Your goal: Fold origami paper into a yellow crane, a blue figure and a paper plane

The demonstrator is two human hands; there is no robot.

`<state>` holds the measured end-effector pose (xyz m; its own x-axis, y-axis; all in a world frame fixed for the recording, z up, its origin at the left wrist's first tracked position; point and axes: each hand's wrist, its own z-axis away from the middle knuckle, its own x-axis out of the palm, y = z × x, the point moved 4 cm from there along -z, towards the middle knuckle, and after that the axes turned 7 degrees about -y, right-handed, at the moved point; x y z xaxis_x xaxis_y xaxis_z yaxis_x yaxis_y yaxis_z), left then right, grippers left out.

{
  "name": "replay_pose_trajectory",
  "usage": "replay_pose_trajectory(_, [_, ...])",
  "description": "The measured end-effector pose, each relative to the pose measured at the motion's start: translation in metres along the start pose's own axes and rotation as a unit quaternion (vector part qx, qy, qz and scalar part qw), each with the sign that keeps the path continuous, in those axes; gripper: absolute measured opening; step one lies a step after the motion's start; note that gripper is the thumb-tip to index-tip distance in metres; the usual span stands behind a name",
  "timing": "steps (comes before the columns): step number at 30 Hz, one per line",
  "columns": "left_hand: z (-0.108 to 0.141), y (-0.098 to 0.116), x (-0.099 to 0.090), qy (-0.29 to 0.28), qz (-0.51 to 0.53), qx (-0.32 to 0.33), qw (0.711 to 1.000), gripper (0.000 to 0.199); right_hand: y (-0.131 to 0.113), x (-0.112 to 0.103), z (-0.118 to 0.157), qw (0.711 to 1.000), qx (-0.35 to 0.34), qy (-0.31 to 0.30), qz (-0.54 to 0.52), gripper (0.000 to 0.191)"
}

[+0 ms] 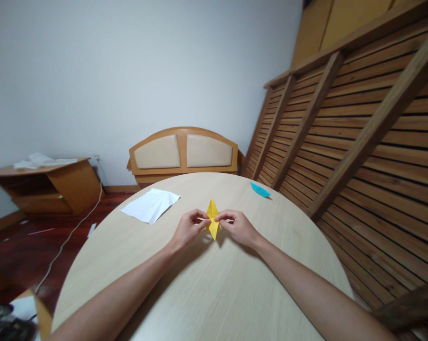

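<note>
A yellow folded paper (213,229), narrow and diamond-shaped with pointed ends, is held just over the middle of the table. My left hand (191,226) pinches its left side between thumb and fingers. From the right, my right hand (238,226) pinches the opposite side the same way. The fingertips hide part of the paper's middle. Beyond my left hand lies a creased white sheet of paper (150,204). A small blue folded paper (260,190), shaped like a boat, rests near the far right edge.
The round pale wooden table (214,293) fills the foreground. A slatted wooden frame (342,128) leans along the right side. Behind the table stands a padded headboard (183,150). On the left are a low wooden desk (72,182) and a cable (72,235) running across the floor.
</note>
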<state>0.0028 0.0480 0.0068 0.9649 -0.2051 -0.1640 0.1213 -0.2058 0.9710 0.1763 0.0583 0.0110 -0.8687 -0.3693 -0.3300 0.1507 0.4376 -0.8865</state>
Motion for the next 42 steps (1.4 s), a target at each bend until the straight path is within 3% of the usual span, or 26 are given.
replay_pose_trajectory(4, [-0.0022, -0.0030, -0.0015, 0.010, 0.014, 0.026, 1.000, 0.039, -0.0061, 0.0017, 0.0015, 1.000, -0.015, -0.015, 0.004, 0.017])
replay_pose_trajectory(13, [0.0013, 0.0011, 0.0003, 0.002, -0.006, 0.058, 0.998, 0.042, 0.0026, 0.0000, -0.0010, 0.998, -0.017, 0.041, -0.051, 0.032])
replay_pose_trajectory(19, [0.0033, 0.0033, 0.0020, -0.012, -0.018, 0.081, 0.996, 0.034, 0.0006, -0.0007, -0.0008, 0.998, -0.019, 0.027, -0.044, 0.026])
replay_pose_trajectory(42, [0.0037, 0.0038, 0.0011, -0.003, -0.035, 0.091, 0.995, 0.032, 0.0022, -0.0013, -0.0010, 0.999, -0.015, 0.019, -0.040, 0.027])
